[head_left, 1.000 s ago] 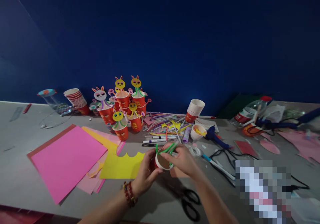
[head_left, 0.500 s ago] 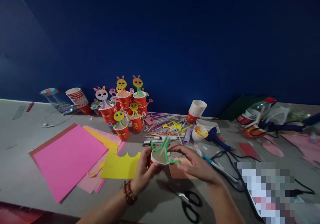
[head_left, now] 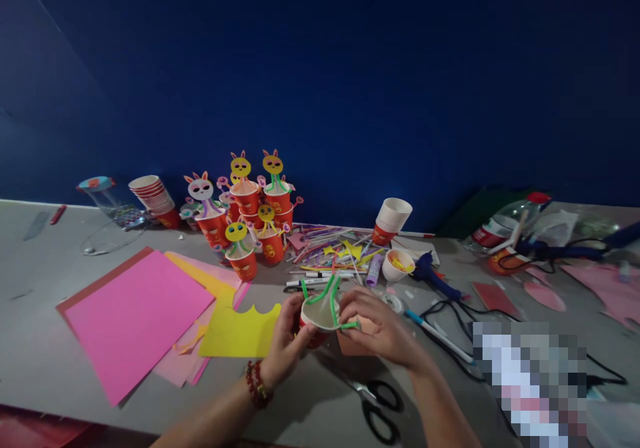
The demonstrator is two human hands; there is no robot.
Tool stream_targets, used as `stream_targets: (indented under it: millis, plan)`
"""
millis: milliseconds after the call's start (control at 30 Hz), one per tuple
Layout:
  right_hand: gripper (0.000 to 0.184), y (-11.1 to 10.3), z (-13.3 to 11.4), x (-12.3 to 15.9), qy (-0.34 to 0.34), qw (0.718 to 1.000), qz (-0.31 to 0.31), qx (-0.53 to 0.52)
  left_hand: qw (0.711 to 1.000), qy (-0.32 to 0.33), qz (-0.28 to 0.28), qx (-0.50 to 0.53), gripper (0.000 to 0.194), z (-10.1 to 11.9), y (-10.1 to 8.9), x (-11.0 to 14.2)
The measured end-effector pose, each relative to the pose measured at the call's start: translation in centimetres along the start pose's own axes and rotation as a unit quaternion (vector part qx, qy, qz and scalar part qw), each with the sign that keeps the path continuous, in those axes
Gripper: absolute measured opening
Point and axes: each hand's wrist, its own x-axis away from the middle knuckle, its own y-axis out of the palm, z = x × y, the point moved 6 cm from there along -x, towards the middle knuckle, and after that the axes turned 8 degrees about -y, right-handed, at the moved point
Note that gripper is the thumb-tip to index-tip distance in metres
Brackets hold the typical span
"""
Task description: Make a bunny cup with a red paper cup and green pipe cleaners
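Note:
My left hand (head_left: 287, 335) is wrapped round a red paper cup (head_left: 320, 318), which is tilted so that its white inside faces me. Several bent green pipe cleaners (head_left: 334, 301) stand up from the cup's rim, and one sticks out sideways on the right. Curled at that right side, my right hand (head_left: 377, 325) has its fingertips closed on the green pipe cleaner by the rim. Below the cup lie black-handled scissors (head_left: 377, 401). An orange paper piece (head_left: 350, 345) is partly hidden under my right hand.
Decorated cups with animal faces (head_left: 240, 258) stand at the back left. Pink paper (head_left: 140, 321) and yellow paper (head_left: 237, 335) lie left of my hands. Loose pipe cleaners (head_left: 325, 251), a stack of cups (head_left: 393, 218), a glue gun (head_left: 440, 278) and its cables are behind and right.
My right hand has drawn its fingers in from an opened arch to a closed grip at the cup's right rim. The left hand and cup stay nearly in place.

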Motion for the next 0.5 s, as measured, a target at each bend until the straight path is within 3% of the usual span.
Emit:
stream_targets:
  millis: [367, 500]
  plan:
    - [0.005, 0.22, -0.12, -0.12, 0.013, 1.0, 0.002, -0.01, 1.0, -0.007, -0.024, -0.002, 0.042, -0.16, 0.14, -0.09]
    - [0.004, 0.25, -0.08, -0.05, 0.014, 1.0, 0.004, -0.008, 1.0, 0.006, -0.007, -0.022, 0.044, -0.16, -0.1, -0.1]
